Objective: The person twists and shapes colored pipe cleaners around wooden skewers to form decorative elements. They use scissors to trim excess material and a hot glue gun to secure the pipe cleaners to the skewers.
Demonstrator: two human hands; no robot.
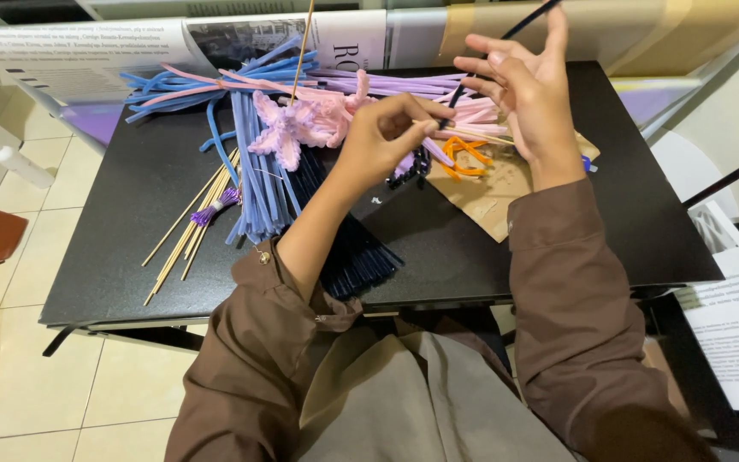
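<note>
Wooden skewers (188, 229) lie far left on the black table (130, 248), one tipped with a purple tuft (218, 205). Right of them: blue pipe cleaners (254, 171), fanned toward the far edge, with a pink fuzzy flower (288, 128) on top. Dark pipe cleaners (352, 252) run near, under my left forearm. My left hand (387, 137) is closed in a pinch on the lower end of a black pipe cleaner (506, 34), over table centre. That stem slants up and right, past my right hand (532, 85), which is open, fingers spread, palm beside the stem; can't tell if it's touching. Below that hand: orange pipe cleaners (464, 158) on brown cardboard (493, 197). Newspaper (87, 51) lies along the far edge.
</note>
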